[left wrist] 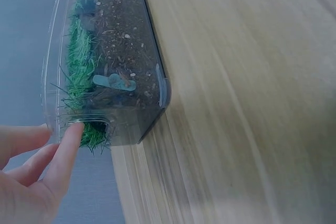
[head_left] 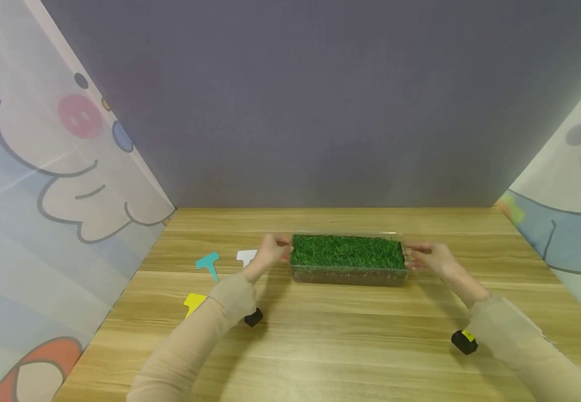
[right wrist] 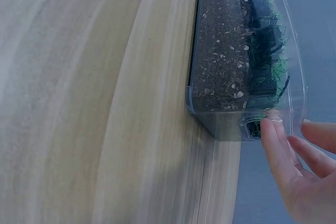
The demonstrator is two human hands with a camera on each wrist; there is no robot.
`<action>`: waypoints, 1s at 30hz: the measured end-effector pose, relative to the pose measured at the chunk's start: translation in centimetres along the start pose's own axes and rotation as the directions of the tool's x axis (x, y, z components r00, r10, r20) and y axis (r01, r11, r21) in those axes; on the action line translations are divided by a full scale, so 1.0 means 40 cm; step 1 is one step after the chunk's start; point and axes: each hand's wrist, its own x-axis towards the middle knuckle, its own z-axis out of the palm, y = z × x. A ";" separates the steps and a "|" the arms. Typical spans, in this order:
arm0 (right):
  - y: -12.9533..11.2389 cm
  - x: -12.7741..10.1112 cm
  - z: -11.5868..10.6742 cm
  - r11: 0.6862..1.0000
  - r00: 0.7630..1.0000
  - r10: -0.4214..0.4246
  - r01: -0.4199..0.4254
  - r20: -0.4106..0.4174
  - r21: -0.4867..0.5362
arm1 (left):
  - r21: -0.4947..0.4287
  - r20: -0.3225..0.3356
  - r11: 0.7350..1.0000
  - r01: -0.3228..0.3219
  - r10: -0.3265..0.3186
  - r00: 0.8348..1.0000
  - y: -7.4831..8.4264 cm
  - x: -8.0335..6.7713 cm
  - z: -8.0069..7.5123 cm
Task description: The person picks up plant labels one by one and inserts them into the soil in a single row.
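Tags (head_left: pixel 210 265) crowd left; right side free.

Head view: high, behind both forearms, facing forward and down across the tabletop (head_left: pixel 320 346) toward the grey back wall; takes in the whole clear box of grass (head_left: pixel 347 252) at mid-distance, both short ends visible.

Left wrist view: very close, low over the tabletop (left wrist: pixel 252 103), rolled sideways so the wood grain runs nearly vertical. Looks past the left hand (left wrist: pixel 31 171) at one short end of the box (left wrist: pixel 113 66) and along its soil-filled side.

Right wrist view: mirror setup, equally close and rolled. Looks past the right hand (right wrist: pixel 299 171) at the opposite short end (right wrist: pixel 231 61).

Shared: all three show the box and wood; the wrist views cover opposite ends.
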 end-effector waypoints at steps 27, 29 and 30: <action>0.131 0.073 -0.042 0.982 0.999 0.016 -0.021 0.028 0.187 | 0.149 0.124 0.988 0.042 -0.061 0.990 0.016 0.001 -0.031; 0.139 0.079 -0.044 0.981 1.000 0.012 -0.018 0.028 0.195 | 0.180 0.157 0.983 0.030 -0.059 0.986 0.019 0.002 -0.041; 0.138 0.079 -0.044 0.981 0.999 -0.005 -0.002 0.036 0.194 | 0.193 0.175 0.981 0.019 -0.054 0.983 0.019 0.002 -0.046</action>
